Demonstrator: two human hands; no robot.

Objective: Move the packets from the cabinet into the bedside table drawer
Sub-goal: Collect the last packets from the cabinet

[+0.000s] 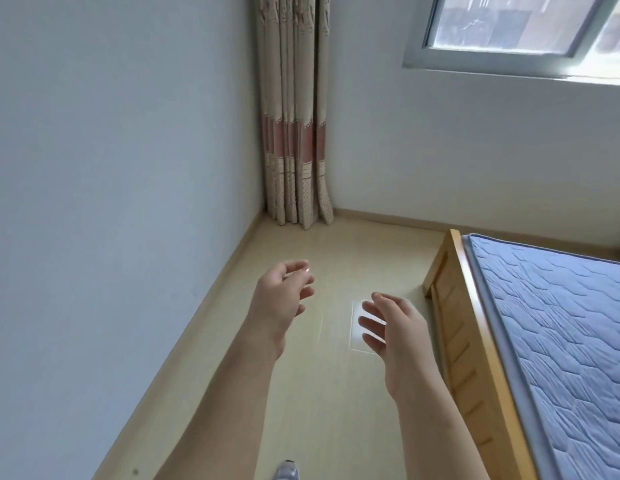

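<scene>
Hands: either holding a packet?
No, the left hand and right hand are both open and empty above the floor.

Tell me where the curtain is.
In the head view the curtain hangs at top centre, in the room's far corner, left of the window, its hem reaching the floor.
</scene>
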